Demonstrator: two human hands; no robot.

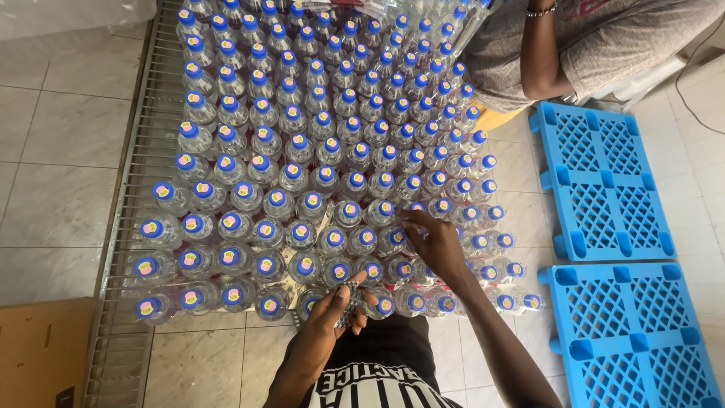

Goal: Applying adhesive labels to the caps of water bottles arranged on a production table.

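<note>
- Fingers point(414, 221) of the right hand point(436, 245) spread open, tips touching the blue cap of one bottle point(414, 207) in a packed field of clear plastic bottles point(302, 143) on a metal wire rack point(143, 136).
- The left hand point(332, 310) curls around a small strip of stickers point(349, 296) at the near edge of the rows.
- A seated co-worker's arm point(538, 53) shows at the far right corner.
- Two blue plastic pallets point(604, 227) lie on the tiled floor, right.

bottles point(325, 181): clear plastic, blue caps | upright, packed in rows | on metal rack
</note>
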